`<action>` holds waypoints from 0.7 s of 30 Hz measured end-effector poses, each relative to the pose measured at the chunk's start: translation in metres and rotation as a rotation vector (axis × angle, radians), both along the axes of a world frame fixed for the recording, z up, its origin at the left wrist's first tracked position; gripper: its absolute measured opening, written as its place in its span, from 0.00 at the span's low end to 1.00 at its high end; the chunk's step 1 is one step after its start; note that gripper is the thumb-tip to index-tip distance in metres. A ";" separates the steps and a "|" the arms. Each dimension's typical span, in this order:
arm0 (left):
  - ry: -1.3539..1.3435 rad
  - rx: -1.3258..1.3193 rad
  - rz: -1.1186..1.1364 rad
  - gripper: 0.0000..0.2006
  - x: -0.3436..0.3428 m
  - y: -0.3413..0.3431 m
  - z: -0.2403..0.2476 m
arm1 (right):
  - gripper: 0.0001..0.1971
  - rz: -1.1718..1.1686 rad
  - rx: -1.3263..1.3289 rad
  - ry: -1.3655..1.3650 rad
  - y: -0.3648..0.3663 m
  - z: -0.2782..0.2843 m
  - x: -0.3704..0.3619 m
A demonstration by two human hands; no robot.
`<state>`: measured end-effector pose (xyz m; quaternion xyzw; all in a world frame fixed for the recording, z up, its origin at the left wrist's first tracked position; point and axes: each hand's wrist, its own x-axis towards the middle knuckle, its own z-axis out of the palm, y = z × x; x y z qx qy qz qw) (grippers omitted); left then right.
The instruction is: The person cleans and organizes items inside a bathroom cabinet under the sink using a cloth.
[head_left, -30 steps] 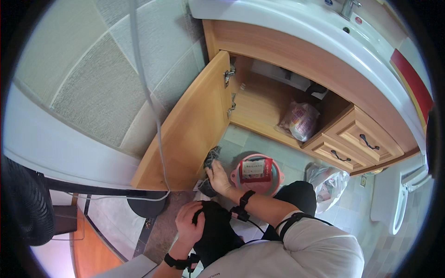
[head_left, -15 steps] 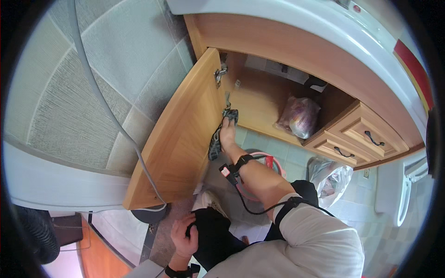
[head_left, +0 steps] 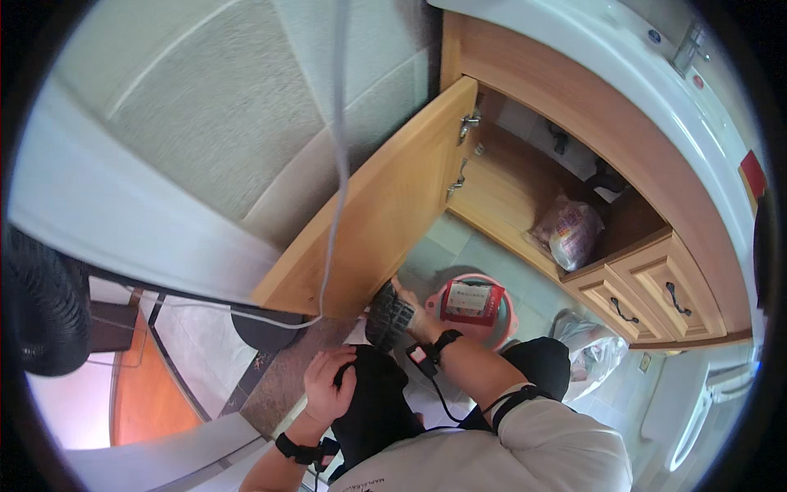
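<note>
The left hand [head_left: 328, 385] rested on the person's black-clad knee [head_left: 373, 402], fingers curled over it and grasping nothing else. A black band sat on that wrist.

Just beyond, the right hand [head_left: 406, 307] reached forward and closed around a dark, patterned cloth [head_left: 387, 312], held low beside the bottom edge of the open wooden cabinet door [head_left: 385, 213]. The cloth hung from the fingers, just left of a pink basin [head_left: 492, 324] on the floor. A black watch and a small red-faced device with a thin cable sat on the right wrist.

The basin stood on the pale tiled floor [head_left: 443, 246] in front of the cabinet, with a red and white box [head_left: 471, 302] lying inside it. To the right of the basin lay a crumpled clear plastic bag [head_left: 586, 348].

Farther off, the cabinet [head_left: 508, 189] stood open under a white sink counter [head_left: 623, 74]. On its wooden shelf lay a pinkish bag [head_left: 570, 234] of something. Right of it were two wooden drawers [head_left: 648, 295] with dark handles.

A thin grey cable [head_left: 338, 148] hung down in front of the door. At the far left stood a black fan [head_left: 45, 312].
</note>
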<state>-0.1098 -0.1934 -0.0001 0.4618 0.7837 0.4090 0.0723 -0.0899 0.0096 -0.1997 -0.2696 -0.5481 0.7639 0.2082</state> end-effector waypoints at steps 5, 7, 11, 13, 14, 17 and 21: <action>0.024 -0.029 0.094 0.11 0.001 -0.017 0.003 | 0.28 0.223 -0.574 -0.437 0.017 0.028 0.008; -0.016 0.071 0.218 0.13 0.000 -0.016 0.000 | 0.29 0.174 -0.423 -0.475 0.021 0.036 0.011; -0.067 0.251 0.426 0.17 -0.012 0.003 0.016 | 0.30 0.098 0.243 -0.455 0.043 0.081 0.019; -0.046 0.243 0.453 0.16 -0.023 0.004 0.020 | 0.29 0.021 0.417 -0.364 0.035 0.141 0.028; -0.002 0.107 0.366 0.14 -0.032 0.003 0.014 | 0.26 0.001 0.567 -0.281 0.030 0.173 0.031; 0.206 0.042 0.349 0.09 -0.052 -0.009 0.009 | 0.21 -0.024 1.018 -0.073 0.009 0.248 0.038; 0.283 0.222 0.528 0.04 -0.068 -0.022 0.020 | 0.25 0.046 1.673 0.178 -0.006 0.292 0.036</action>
